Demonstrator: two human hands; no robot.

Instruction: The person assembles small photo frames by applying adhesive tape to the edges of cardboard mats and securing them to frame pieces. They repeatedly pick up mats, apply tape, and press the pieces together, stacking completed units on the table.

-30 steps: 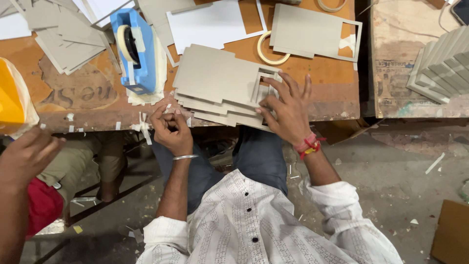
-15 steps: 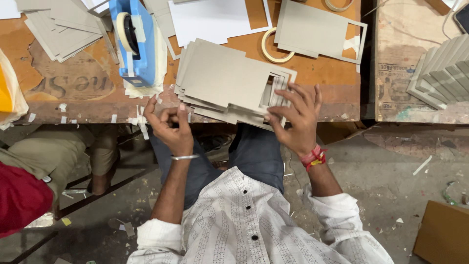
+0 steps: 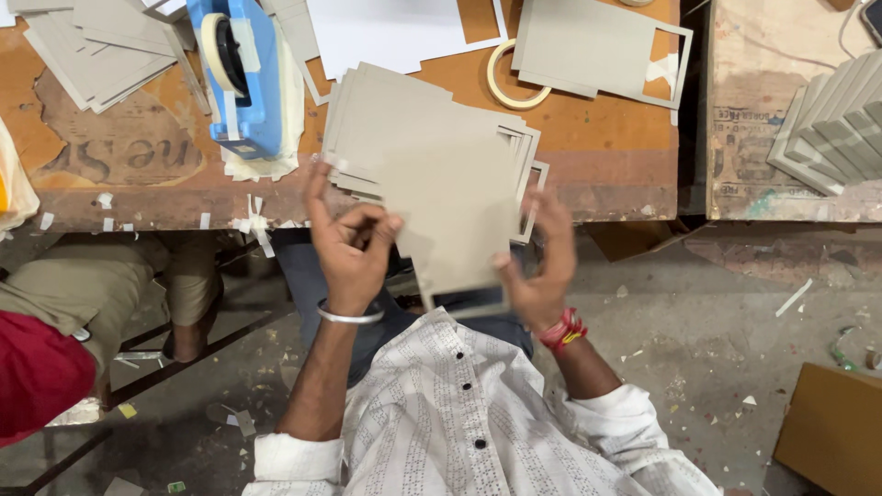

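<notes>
Holding a grey card sheet (image 3: 455,216) up off the worktop (image 3: 606,147), I have my right hand (image 3: 542,266) clamped on its right edge, thumb on the near face and fingers curled behind. My left hand (image 3: 347,243) sits at the sheet's left edge; its fingertips are pinched together, but I cannot tell whether that grip has the card itself or only a small scrap. The sheet hangs in the air just this side of the stack of grey cards (image 3: 413,124), overlapping the stack's near corner, with a dark window showing at its lower end.

Judging how far along I am: the stack behind the sheet looks thick, so plenty of cards seem left to handle. Left of the stack stands the blue tape dispenser (image 3: 241,78), with torn white strips stuck along the worktop's edge below it, ready to hand. Beyond the stack to the right lie a roll of tape (image 3: 501,87) and a grey card frame (image 3: 602,46), which may be finished pieces. Further right of the stack, a fanned row of grey pieces (image 3: 831,129) lies on a second surface.
</notes>
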